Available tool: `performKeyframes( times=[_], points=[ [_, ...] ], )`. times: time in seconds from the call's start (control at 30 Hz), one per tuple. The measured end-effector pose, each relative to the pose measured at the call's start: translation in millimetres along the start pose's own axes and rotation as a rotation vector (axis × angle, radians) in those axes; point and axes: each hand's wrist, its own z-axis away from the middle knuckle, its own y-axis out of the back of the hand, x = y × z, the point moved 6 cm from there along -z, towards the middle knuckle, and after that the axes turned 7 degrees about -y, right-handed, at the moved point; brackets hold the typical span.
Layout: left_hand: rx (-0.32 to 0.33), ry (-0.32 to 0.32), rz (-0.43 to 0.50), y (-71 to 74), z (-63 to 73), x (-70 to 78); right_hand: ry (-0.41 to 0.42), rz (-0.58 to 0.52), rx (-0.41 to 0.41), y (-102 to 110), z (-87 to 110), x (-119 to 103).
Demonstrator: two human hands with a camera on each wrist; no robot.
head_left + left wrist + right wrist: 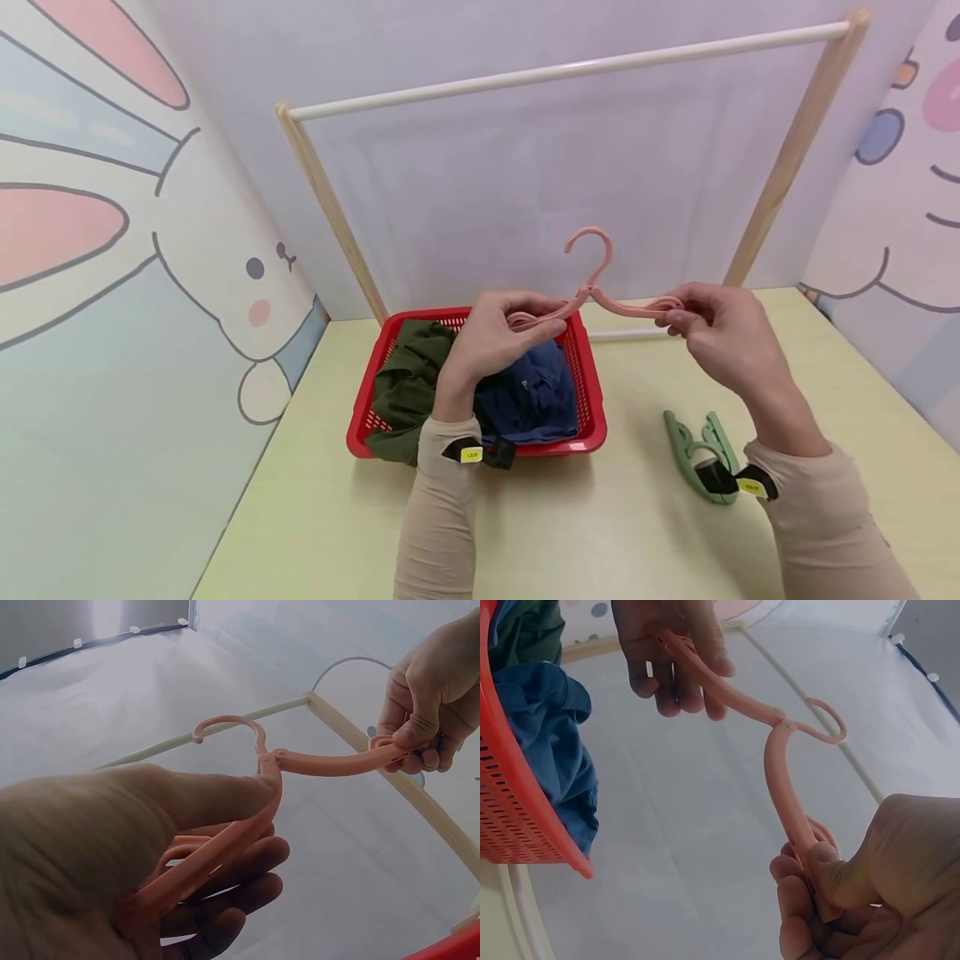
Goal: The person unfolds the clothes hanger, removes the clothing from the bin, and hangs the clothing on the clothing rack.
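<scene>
From my end, I read the step in hand as spreading the pink hanger (pixel 624 308), which is stretched between the two hands in the air. The left hand (pixel 491 329) pinches one arm, thumb on top and fingers beneath; the right hand (pixel 723 333) grips the other near its tip. The hook (pixel 608 250) points up, midway between and above both sets of fingers. Both arms look swung outward, but I cannot tell whether the joint is locked. My next move, I judge, calls for pulling the arms evenly apart to check that they are firm, then keeping one grip while the other fingers reach for cloth. The dark green cloth (pixel 408 371) and blue cloth (pixel 540 400) lie in the red basket (pixel 595 400), below the left fingers. A folded green hanger (pixel 681 454) lies below the right fingers; the rail (pixel 570 72) is above and beyond them all.
</scene>
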Motion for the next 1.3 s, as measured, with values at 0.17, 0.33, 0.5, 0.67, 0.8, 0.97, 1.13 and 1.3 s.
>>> performKeyframes(
  times=[0.17,0.33,0.5,0.67,0.8,0.97,1.13,1.3],
  points=[
    [0.002,0.009,-0.017,-1.2,-1.8,0.3,0.024,0.013,0.008,-0.3,-0.2,-4.2],
    [0.012,-0.02,-0.079,-1.5,-3.9,1.5,0.031,0.018,0.011,-0.1,-0.2,-4.9],
    [0.036,-0.039,-0.11,-1.9,-4.9,3.1,0.037,0.015,0.001,-2.1,0.0,-5.4],
    [0.061,-0.048,-0.112,-0.2,-4.5,3.1,0.067,0.01,-0.041,-4.8,-0.2,-5.7],
    [0.059,-0.048,-0.111,1.5,-3.4,2.5,0.082,-0.015,-0.087,-6.6,0.0,-5.3],
    [0.051,-0.039,-0.111,2.8,-2.2,2.5,0.086,-0.06,-0.086,-5.9,-0.4,-5.5],
    [0.038,-0.042,-0.109,1.6,-2.2,2.9,0.099,-0.082,-0.08,-4.9,-0.6,-6.1],
    [0.025,-0.047,-0.1,0.5,-2.5,1.6,0.11,-0.09,-0.078,-3.7,0.9,-6.6]
  ],
)
